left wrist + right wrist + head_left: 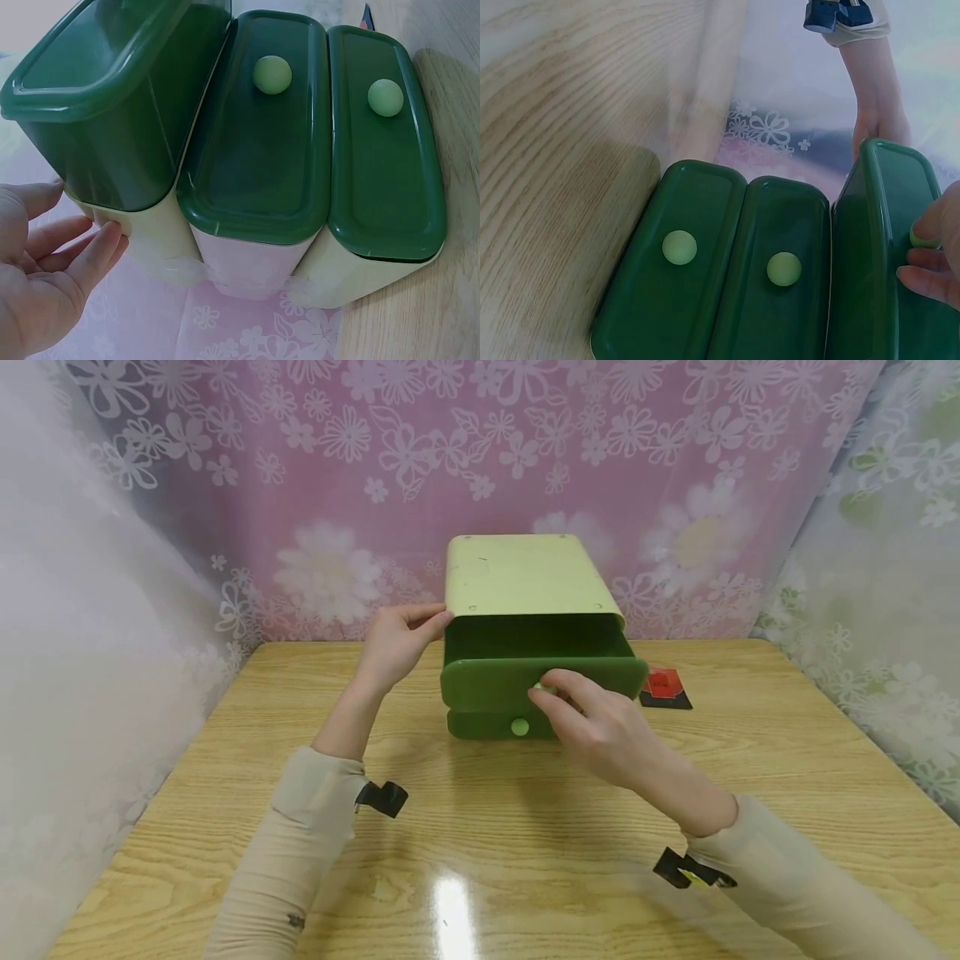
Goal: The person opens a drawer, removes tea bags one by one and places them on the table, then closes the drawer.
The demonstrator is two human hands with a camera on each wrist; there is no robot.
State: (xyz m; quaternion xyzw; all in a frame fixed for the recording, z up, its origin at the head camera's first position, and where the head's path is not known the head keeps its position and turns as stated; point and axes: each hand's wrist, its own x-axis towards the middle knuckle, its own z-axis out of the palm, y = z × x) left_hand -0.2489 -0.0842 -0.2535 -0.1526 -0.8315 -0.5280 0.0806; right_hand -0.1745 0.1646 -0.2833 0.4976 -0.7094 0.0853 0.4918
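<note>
A small chest of drawers (525,575) with a cream body stands on the table, its upper green drawer (487,683) pulled out toward me. At the drawer's front, my right hand (603,731) pinches the round pale-green knob (924,236) between thumb and fingers. My left hand (393,647) touches the chest's upper left front edge with its fingertips, fingers fairly straight. Beneath, the middle drawer (259,150) and the bottom drawer (386,172) are pushed in, each with a pale-green knob. The part of the open drawer's inside seen from the head looks dark green and bare.
A red and black flat packet (663,687) lies on the wooden table (360,860) just right of the chest. Behind hangs a pink flowered curtain (375,510), with pale cloth at both sides. Black bands (382,798) circle the sleeves.
</note>
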